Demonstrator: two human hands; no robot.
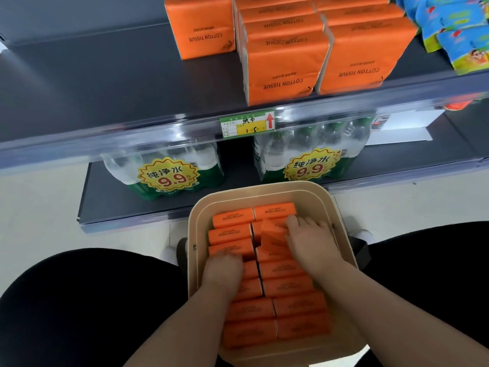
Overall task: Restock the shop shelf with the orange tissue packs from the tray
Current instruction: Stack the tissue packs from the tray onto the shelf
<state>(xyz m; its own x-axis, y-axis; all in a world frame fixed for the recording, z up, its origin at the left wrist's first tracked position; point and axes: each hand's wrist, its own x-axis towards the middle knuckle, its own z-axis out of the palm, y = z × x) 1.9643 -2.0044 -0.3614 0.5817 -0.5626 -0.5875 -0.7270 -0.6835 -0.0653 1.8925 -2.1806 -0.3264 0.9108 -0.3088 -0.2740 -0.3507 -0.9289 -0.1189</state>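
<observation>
Inside the tray (194, 229) at 6 o'clock, the right grip (309, 242) holds one tilted orange tissue pack (274, 234). The left grip (223, 271) lies curled on the left column; I cannot tell if it grasps. Two columns of flat packs (299, 304) fill the tray. At 12 o'clock the shelf (105, 83) carries three orange stacks (285, 72), with two water multipacks (169, 170) below.

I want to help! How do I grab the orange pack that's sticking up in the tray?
Pinch the raised pack by its two broad faces, coming from above. It sits tipped up between tightly packed neighbours in the tray, so only its upper part is free.
</observation>
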